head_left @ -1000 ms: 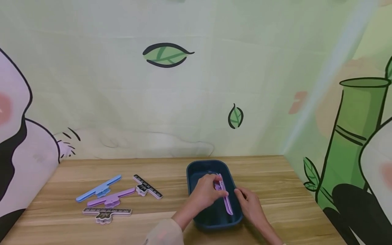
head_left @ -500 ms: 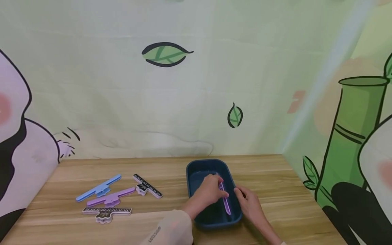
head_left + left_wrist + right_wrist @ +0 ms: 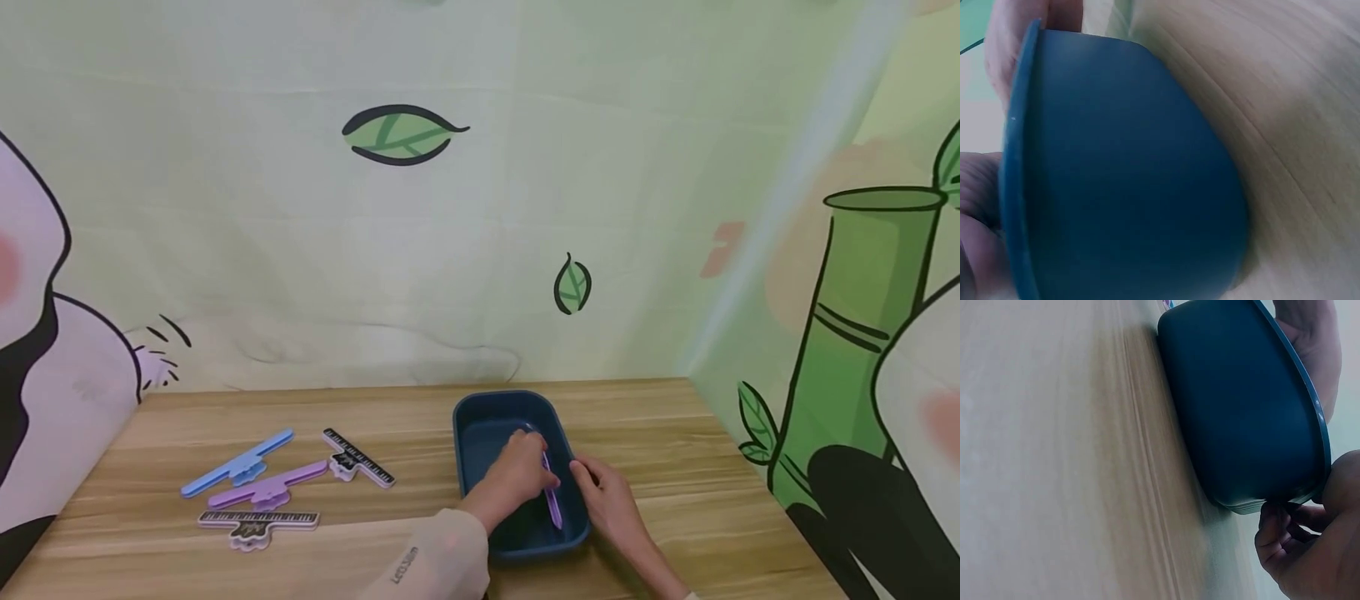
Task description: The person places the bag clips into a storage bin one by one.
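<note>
- Desk point(image 3: 675, 467): wooden, beneath everything.
- Navy plastic box point(image 3: 517, 533): near the desk's back edge, its long axis running front to back.
- Left hand point(image 3: 520, 467): reaching down inside, grip pinching the purple clip.
- Right hand point(image 3: 609, 496): thumb and fingers pinching the box's rim facing the desk's right edge.
- Purple clip point(image 3: 553, 504): in the box, lengthwise, near end slanting slightly rightward.

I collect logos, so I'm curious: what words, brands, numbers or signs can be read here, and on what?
"LetsSlim" (my best reading; the print is small): left sleeve.
Too small to read: markings on the black labels of the two piano-key clips.
Too faint: red mark on the backdrop; perhaps not writing.
No numbers are legible.
</note>
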The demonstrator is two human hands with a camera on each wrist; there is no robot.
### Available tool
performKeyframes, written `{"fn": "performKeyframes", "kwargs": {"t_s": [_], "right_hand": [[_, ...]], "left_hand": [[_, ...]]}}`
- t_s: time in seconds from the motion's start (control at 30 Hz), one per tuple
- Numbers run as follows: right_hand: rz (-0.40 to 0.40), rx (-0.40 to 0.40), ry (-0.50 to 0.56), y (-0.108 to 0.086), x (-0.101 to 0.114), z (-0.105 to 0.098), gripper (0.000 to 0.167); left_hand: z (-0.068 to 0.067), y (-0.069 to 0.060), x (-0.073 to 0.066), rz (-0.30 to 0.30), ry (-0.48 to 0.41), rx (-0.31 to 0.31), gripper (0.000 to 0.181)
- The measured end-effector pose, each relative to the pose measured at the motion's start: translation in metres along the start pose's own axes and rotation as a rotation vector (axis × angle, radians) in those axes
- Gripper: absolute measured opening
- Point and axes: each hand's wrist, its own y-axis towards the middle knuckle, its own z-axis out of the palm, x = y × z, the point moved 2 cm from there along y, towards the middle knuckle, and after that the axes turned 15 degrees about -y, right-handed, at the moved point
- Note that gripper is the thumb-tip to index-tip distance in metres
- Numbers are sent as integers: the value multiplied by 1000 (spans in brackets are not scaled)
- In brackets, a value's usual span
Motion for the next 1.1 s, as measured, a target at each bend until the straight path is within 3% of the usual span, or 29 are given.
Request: {"fn": "performKeyframes", "kwargs": {"t_s": [0.5, 0.87, 1.1], "right_hand": [[14, 17, 4, -1, 1, 0, 26], [22, 12, 11, -2, 0, 1, 26], [8, -4, 12, 0, 1, 0, 24]], "left_hand": [[6, 0, -2, -11, 47, 15, 46], [1, -5, -1, 55, 271, -29, 49], [-4, -8, -3, 50, 206, -23, 44]]}}
